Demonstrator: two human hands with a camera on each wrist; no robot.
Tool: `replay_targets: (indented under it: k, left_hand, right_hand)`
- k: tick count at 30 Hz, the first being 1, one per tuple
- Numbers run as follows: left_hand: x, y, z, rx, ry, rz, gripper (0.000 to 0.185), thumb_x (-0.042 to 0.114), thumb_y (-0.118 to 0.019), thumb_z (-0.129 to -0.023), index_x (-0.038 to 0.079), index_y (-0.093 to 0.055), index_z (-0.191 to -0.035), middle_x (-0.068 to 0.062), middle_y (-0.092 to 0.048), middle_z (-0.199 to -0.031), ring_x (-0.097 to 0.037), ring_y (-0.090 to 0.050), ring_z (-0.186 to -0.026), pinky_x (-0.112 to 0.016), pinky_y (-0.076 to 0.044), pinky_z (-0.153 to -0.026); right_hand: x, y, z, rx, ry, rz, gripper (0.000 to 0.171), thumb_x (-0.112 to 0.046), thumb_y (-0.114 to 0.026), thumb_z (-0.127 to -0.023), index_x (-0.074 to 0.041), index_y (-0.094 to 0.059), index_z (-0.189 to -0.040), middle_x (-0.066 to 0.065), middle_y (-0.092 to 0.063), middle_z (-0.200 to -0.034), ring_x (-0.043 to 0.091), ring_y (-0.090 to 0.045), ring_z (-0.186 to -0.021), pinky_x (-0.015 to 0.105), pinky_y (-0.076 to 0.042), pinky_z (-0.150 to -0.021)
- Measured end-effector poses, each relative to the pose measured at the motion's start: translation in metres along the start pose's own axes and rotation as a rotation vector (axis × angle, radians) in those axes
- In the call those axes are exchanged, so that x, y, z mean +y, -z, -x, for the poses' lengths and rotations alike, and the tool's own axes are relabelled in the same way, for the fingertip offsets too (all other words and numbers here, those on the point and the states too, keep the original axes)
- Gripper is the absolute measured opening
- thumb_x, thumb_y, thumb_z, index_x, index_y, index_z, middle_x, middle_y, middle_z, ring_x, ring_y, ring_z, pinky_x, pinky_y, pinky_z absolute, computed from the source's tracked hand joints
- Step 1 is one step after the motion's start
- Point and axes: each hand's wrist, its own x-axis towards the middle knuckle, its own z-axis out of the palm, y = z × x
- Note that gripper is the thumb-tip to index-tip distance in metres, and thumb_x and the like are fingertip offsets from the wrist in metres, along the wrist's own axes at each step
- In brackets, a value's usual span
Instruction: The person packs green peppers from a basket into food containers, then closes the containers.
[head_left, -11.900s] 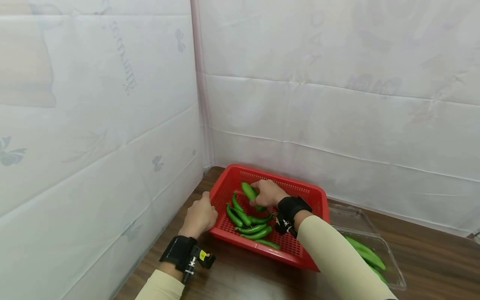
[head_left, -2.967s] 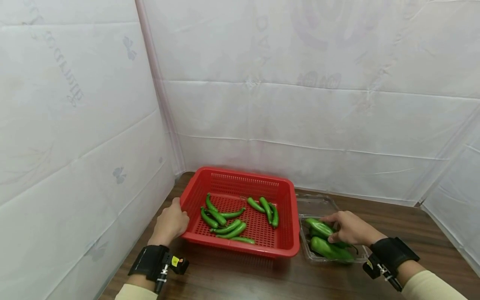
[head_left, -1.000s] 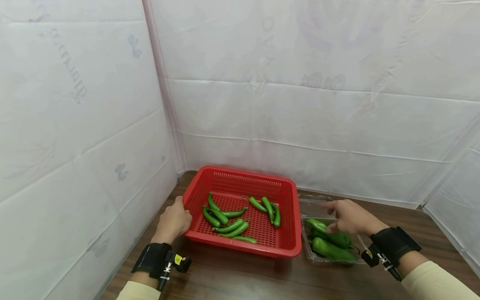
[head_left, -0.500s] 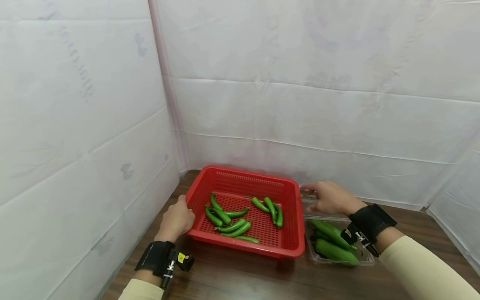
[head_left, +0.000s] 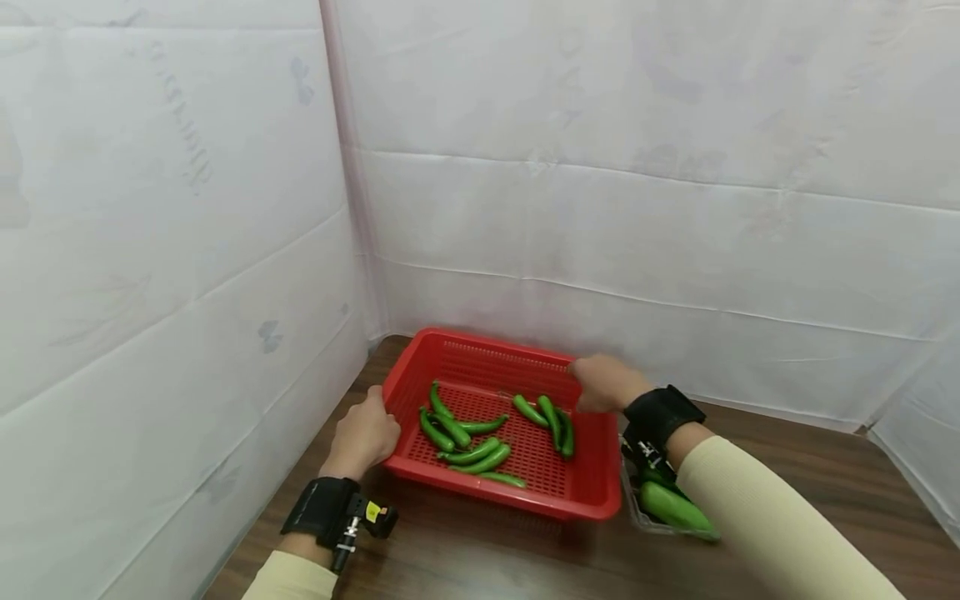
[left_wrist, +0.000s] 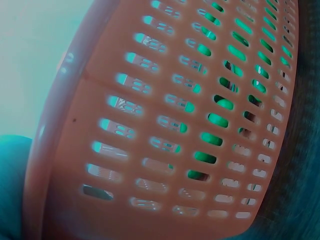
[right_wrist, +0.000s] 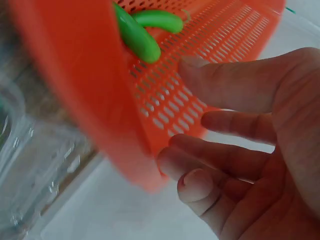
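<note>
Having left the clear tray (head_left: 637, 512) of peppers, the right hand (head_left: 603, 385) is now reaching the red basket (head_left: 525, 500) at its 2 o'clock corner, fingers loosely spread, while the left hand (head_left: 365, 431) is gripping its 9 o'clock rim on the table (head_left: 810, 467)

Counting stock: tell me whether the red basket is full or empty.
Neither: the basket is partly filled. About nine slim green peppers lie in one loose layer on its floor, much mesh bare between them.
</note>
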Motion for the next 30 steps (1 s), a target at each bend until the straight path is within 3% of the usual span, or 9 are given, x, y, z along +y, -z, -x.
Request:
replay_targets:
  k: [3,5,8,14,23,30]
  left_hand:
    - [0.002,-0.002,0.002,-0.003,0.005,0.003,0.055,0.013,-0.051,-0.102,-0.005,-0.034,-0.151,-0.026,-0.069,-0.108,-0.028,-0.065,-0.08,-0.039,-0.05,-0.066]
    - [0.003,-0.002,0.004,-0.002,0.011,0.003,0.055,0.014,-0.052,-0.102,-0.004,-0.035,-0.151,-0.026,-0.069,-0.109,-0.028,-0.065,-0.08,-0.039,-0.05,-0.066]
    - [0.004,-0.003,0.007,-0.001,0.013,0.002,0.055,0.014,-0.052,-0.102,-0.004,-0.035,-0.151,-0.026,-0.069,-0.109,-0.028,-0.065,-0.081,-0.04,-0.05,-0.066]
    - [0.006,-0.003,0.012,0.008,-0.005,0.005,0.054,0.012,-0.052,-0.102,-0.005,-0.035,-0.15,-0.026,-0.069,-0.108,-0.028,-0.066,-0.08,-0.04,-0.051,-0.065]
    - [0.006,-0.004,0.013,0.015,-0.013,-0.001,0.053,0.012,-0.052,-0.102,-0.006,-0.036,-0.149,-0.026,-0.07,-0.107,-0.027,-0.066,-0.08,-0.04,-0.052,-0.066]
    - [0.005,-0.005,0.012,0.019,-0.013,0.006,0.051,0.012,-0.052,-0.102,-0.006,-0.037,-0.148,-0.025,-0.069,-0.105,-0.027,-0.065,-0.078,-0.038,-0.05,-0.063]
  right_hand:
    - [-0.007,-0.007,-0.01,-0.06,-0.03,0.04,0.024,-0.006,-0.073,-0.088,-0.001,-0.07,-0.111,0.011,-0.071,-0.098,0.024,-0.063,-0.084,0.038,-0.052,-0.076]
    - [-0.012,-0.011,-0.014,-0.099,-0.047,0.045,0.011,-0.003,-0.071,-0.089,-0.004,-0.066,-0.098,0.006,-0.061,-0.082,0.02,-0.052,-0.072,0.034,-0.044,-0.067]
    - [-0.019,-0.019,-0.018,-0.14,-0.062,0.048,0.014,0.002,-0.067,-0.088,-0.008,-0.058,-0.088,0.003,-0.044,-0.072,0.018,-0.039,-0.065,0.033,-0.035,-0.061]
    - [-0.026,-0.029,-0.021,-0.173,-0.099,0.032,0.022,0.008,-0.065,-0.086,-0.01,-0.053,-0.078,0.003,-0.037,-0.068,0.018,-0.035,-0.062,0.032,-0.031,-0.057]
    - [-0.03,-0.038,-0.024,-0.251,-0.14,-0.009,0.022,0.004,-0.077,-0.082,-0.01,-0.06,-0.086,0.004,-0.051,-0.077,0.021,-0.044,-0.07,0.035,-0.037,-0.064]
    - [-0.03,-0.042,-0.028,-0.231,-0.151,-0.041,0.021,-0.005,-0.084,-0.081,-0.011,-0.065,-0.087,0.004,-0.059,-0.081,0.021,-0.051,-0.073,0.034,-0.042,-0.065]
